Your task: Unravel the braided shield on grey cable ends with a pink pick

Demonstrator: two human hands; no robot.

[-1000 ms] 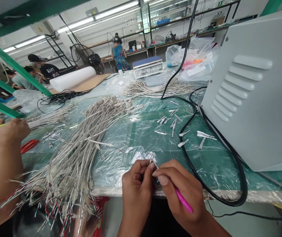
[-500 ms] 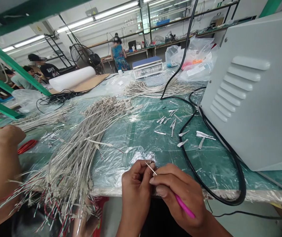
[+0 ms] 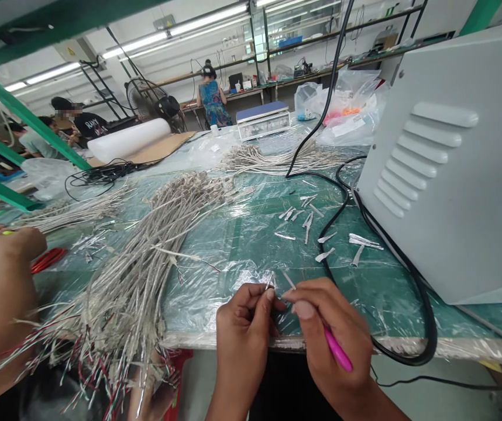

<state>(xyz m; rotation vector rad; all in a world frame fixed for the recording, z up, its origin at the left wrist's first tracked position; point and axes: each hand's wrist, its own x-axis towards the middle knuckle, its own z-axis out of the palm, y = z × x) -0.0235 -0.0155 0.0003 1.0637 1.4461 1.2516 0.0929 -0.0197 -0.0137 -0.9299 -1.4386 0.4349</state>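
Note:
My left hand (image 3: pixel 243 327) is closed, pinching a thin silvery cable end (image 3: pixel 270 281) between thumb and forefinger. The rest of that piece is hidden in my fingers. In my right hand (image 3: pixel 334 327) is a slim pink-handled tool (image 3: pixel 337 349) with a thin, pale metal shaft, gripped like a pen. Its tip stands a little to the right of the cable end, apart from it. Both hands are over the table's front edge. To their left lies a thick bundle of grey cables (image 3: pixel 145 245), its stripped coloured wire ends hanging over the edge.
Silvery scraps (image 3: pixel 307 227) lie on the plastic-covered green table (image 3: pixel 242 234). A grey metal housing (image 3: pixel 444 175) and a looping black cable (image 3: pixel 429 327) bound the right side. At far left, a co-worker's arm (image 3: pixel 9 292) reaches beside red wire (image 3: pixel 49 260). More cables (image 3: pixel 272 159) lie behind.
My right hand has drawn the pink-handled tool slightly right, away from the cable end. My left hand stays nearly still. The co-worker's hand at far left has shifted slightly.

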